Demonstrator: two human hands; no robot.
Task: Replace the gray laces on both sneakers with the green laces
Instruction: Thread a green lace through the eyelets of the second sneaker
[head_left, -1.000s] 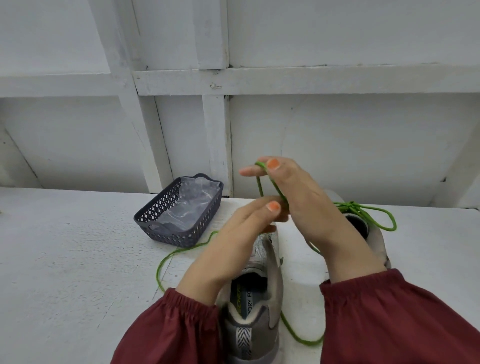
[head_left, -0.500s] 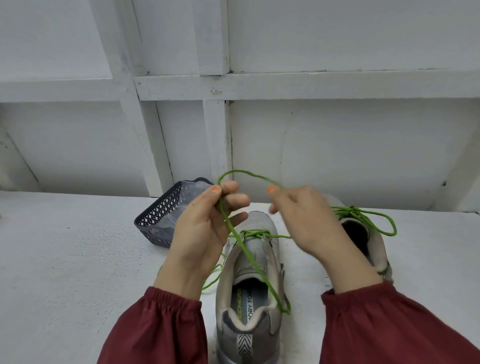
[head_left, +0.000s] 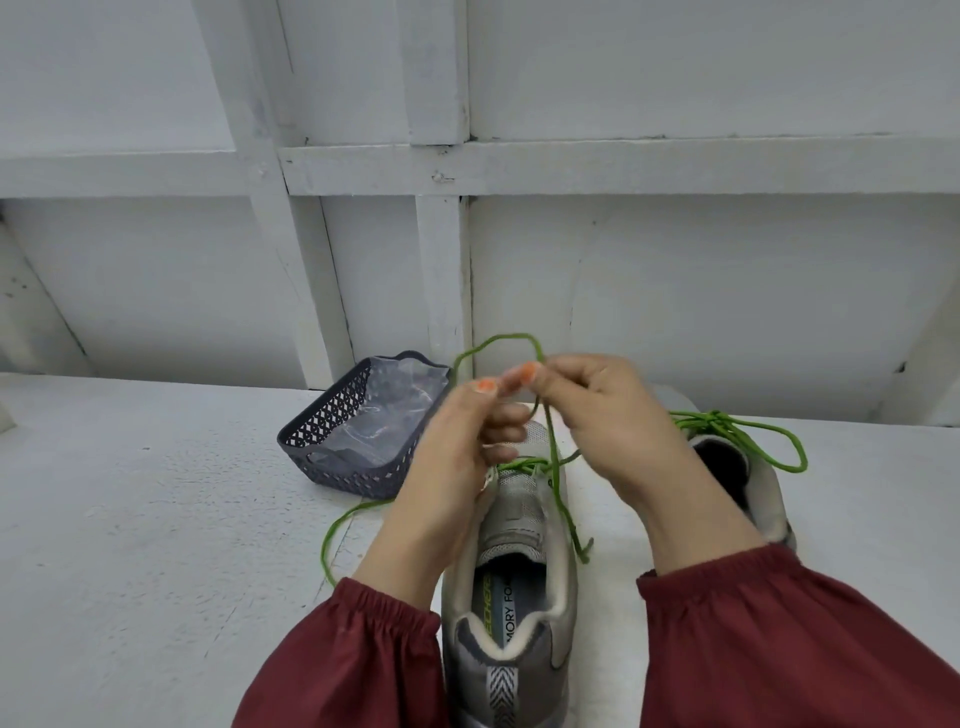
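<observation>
Both hands (head_left: 457, 447) (head_left: 608, 415) pinched shut on green lace (head_left: 498, 340) loop.

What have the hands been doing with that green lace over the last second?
The left hand and right hand, apart half a second ago, have come together above the near sneaker, fingertips nearly touching, both pinching the green lace into a smaller loop. The far sneaker, its lace already tied, and the basket stayed put.

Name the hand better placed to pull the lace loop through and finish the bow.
Right hand: it likely suits best, pinching the green lace where the loop comes down, while the left hand holds the loop's other side.
</observation>
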